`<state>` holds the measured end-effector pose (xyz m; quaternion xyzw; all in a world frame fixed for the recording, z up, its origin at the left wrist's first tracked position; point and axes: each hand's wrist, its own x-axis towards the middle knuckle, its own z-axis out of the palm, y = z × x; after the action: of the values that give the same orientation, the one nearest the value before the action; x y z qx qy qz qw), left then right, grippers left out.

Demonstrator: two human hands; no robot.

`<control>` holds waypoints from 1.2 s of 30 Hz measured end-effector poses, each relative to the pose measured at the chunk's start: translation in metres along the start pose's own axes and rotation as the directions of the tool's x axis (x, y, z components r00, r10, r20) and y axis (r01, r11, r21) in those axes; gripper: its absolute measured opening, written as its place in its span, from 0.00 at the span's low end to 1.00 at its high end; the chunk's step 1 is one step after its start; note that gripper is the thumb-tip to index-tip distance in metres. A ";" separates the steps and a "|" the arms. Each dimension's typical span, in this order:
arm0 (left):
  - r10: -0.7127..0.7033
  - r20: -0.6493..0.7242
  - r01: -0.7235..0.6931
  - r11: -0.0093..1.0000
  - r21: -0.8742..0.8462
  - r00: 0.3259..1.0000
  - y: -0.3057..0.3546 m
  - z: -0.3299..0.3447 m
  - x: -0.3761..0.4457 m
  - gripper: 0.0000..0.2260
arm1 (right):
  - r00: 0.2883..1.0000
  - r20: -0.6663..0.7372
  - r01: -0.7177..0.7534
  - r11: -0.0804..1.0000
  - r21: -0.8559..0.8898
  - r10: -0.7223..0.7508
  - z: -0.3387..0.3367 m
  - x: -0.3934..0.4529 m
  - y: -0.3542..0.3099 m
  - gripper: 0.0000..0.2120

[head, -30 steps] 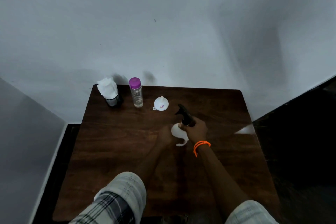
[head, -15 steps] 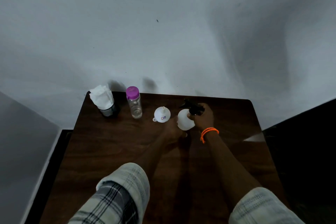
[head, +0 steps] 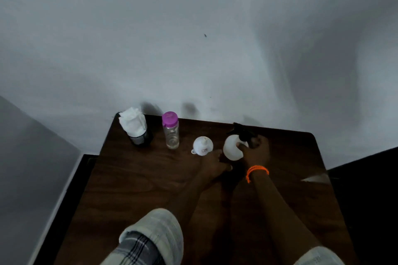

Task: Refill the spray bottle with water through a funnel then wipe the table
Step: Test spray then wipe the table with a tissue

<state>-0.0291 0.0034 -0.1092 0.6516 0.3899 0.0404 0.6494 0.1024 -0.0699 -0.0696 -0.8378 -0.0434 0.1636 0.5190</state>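
Hands meet at the spray bottle (head: 231, 149), which stands right of centre in the frame near the far edge of the dark wooden surface (head: 140, 178). The right hand (head: 255, 153), an orange band (head: 257, 172) on its wrist, has its grip wrapped around the bottle's neck just under the black trigger head (head: 242, 132), fingers curled tight on it. The left hand (head: 213, 162) lies low beside the bottle's base, near or touching it; the dim light hides whether its grip is closed on anything, so I cannot tell. The step in hand looks like the opening one: steadying the bottle so the trigger head can be unscrewed, since the head is on the bottle and nothing has been poured. The next move calls for a firm hold on the round white body while the head is twisted off, then setting the funnel into the open neck before the water comes over. By count there is one spray bottle, one white funnel (head: 202, 145) lying spout-up just left of it, one clear water bottle (head: 171, 131) with a purple cap further left, and one dark holder stuffed with white tissue (head: 134, 123) at the far left corner. Two hands, two rolled pale sleeves (head: 155, 236) at the bottom of the frame.
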 end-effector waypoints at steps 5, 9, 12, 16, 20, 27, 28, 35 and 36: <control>-0.023 -0.257 0.043 0.997 0.071 0.966 -0.047 -0.046 -0.023 0.03 | 0.955 -0.234 -0.189 0.982 -0.016 0.180 0.035 -0.060 0.021 0.35; -0.165 -0.408 0.182 0.983 0.004 0.898 -0.050 -0.103 -0.057 0.06 | 0.975 -0.077 -0.206 0.978 0.031 0.207 0.083 -0.111 0.022 0.19; -0.185 -0.564 0.217 0.976 -0.011 0.805 -0.048 -0.156 -0.081 0.08 | 0.982 0.182 -0.048 0.999 0.006 0.046 0.123 -0.146 0.006 0.08; -0.121 -0.670 0.150 0.989 -0.015 0.732 -0.044 -0.215 -0.100 0.10 | 0.897 0.414 0.190 0.981 -0.043 -0.155 0.171 -0.182 -0.030 0.05; -0.032 -0.721 0.073 0.997 0.026 0.693 -0.026 -0.263 -0.108 0.10 | 0.828 0.489 0.323 0.946 -0.016 -0.274 0.211 -0.194 -0.066 0.04; 0.092 -0.634 0.033 0.983 0.182 0.768 -0.004 -0.297 -0.102 0.12 | 0.879 0.412 0.285 0.957 -0.052 -0.239 0.253 -0.188 -0.092 0.07; 0.114 -0.611 0.023 0.977 0.213 0.784 -0.002 -0.298 -0.102 0.13 | 0.886 0.406 0.274 0.959 -0.069 -0.224 0.256 -0.187 -0.093 0.10; 0.211 -0.491 -0.062 0.952 0.301 0.846 0.001 -0.302 -0.098 0.17 | 0.903 0.365 0.286 0.951 -0.119 -0.226 0.270 -0.189 -0.102 0.18; 0.212 -0.494 -0.064 0.952 0.298 0.843 0.001 -0.303 -0.099 0.18 | 0.904 0.361 0.291 0.949 -0.121 -0.231 0.271 -0.190 -0.103 0.16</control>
<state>-0.2661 0.1949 -0.0169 0.7251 0.5045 0.2086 0.4198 -0.1530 0.1633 -0.0461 -0.8248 -0.2591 0.2310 0.4463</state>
